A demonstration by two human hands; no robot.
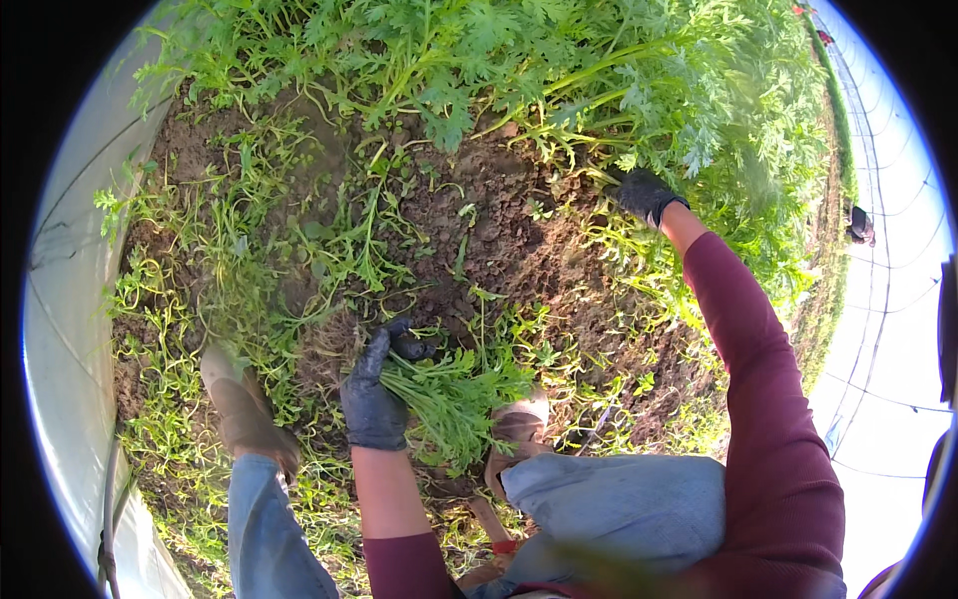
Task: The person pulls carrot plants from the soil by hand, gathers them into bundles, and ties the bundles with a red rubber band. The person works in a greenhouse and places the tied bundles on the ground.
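My left hand [374,400], in a dark glove, holds a bunch of leafy greens with lobed leaves [464,397], probably garland chrysanthemum. The bunch lies sideways: its pale, matted roots [327,348] stick out to the left, the leaves to the right. Farther out, my right hand [645,196], gloved too, is closed around stems at the foot of the standing greens [673,105]. Its fingertips are partly hidden by foliage. Between the hands is brown, crumbly soil [509,217] with scattered stems and small leaves.
Plastic sheeting [90,195] borders the bed on the left. My boots [243,412] stand among trampled greens. Near my bent knee is a wooden handle [490,519] beside a red piece [505,546]. Greenhouse film [891,299] shows at right, with a small dark shape [859,226] before it.
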